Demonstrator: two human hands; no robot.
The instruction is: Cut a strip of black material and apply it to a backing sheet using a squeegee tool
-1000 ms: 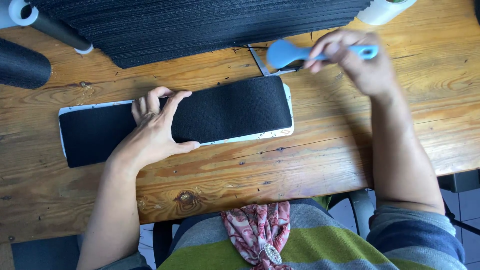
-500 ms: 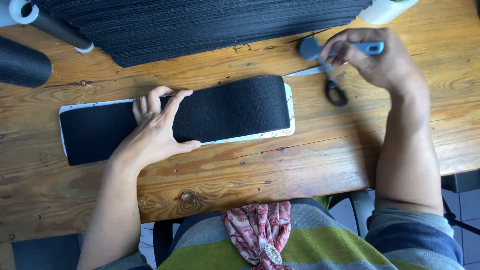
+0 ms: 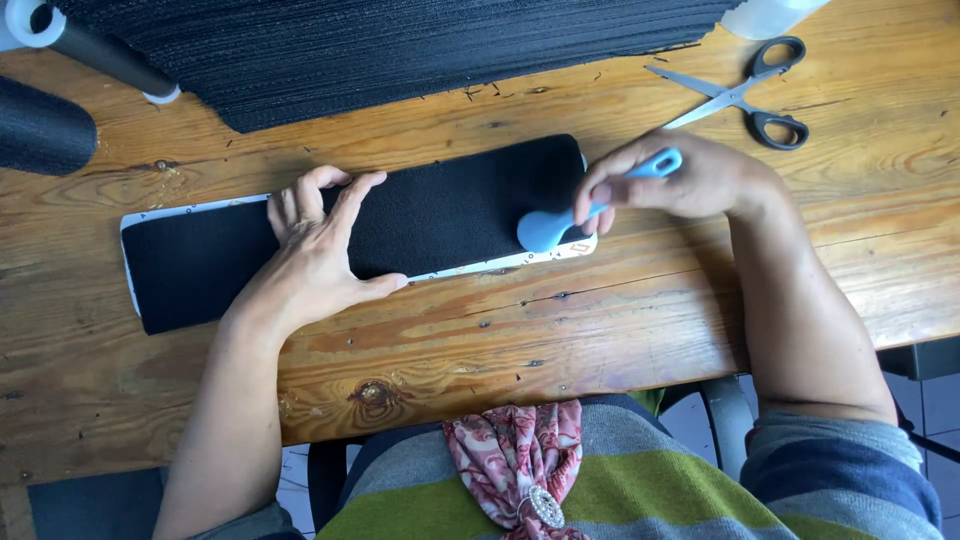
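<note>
Black strip (image 3: pixel 440 215) under left hand (image 3: pixel 315 255), beside right hand (image 3: pixel 690 180)

**Black strip and blue tool on the wooden table**

A long black fabric strip (image 3: pixel 440 215) lies flat on a white backing, running left to right and slightly tilted, its right end farther away. A light-blue plastic tool (image 3: pixel 560 220) with a rounded head rests on the strip's right end, handle angled up-right.

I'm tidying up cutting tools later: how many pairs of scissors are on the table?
1. The scissors lie on the wooden table at the far right, beyond the right hand, which holds a blue tool. Others may lie outside the view.
</note>
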